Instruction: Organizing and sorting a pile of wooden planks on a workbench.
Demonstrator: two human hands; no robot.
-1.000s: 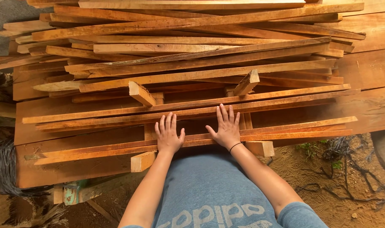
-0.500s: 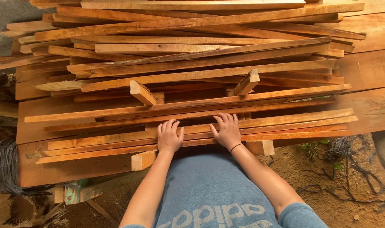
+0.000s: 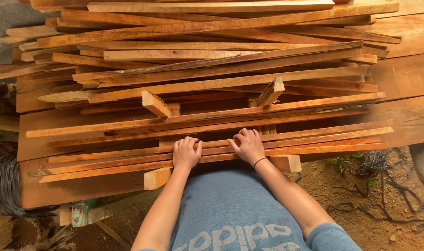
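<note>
A big stack of long thin wooden slats (image 3: 212,60) lies across wider boards in front of me. My left hand (image 3: 186,153) and my right hand (image 3: 248,145) rest side by side on the nearest slats (image 3: 323,142) at the stack's front edge. Both hands have their fingers curled over the far edge of those slats, gripping them. A black band circles my right wrist. Two short wooden blocks (image 3: 155,103) (image 3: 271,91) stick up among the slats just beyond my hands.
Wide planks (image 3: 407,79) lie under the stack at the right. Short support blocks (image 3: 157,178) (image 3: 286,163) jut out below the front edge. Sandy ground with black wire (image 3: 384,172) is at the right, and a dark coil (image 3: 7,186) at the left.
My hands went from lying flat with fingers spread to curling over the slats' far edge. The front slats have slid toward me with them.
</note>
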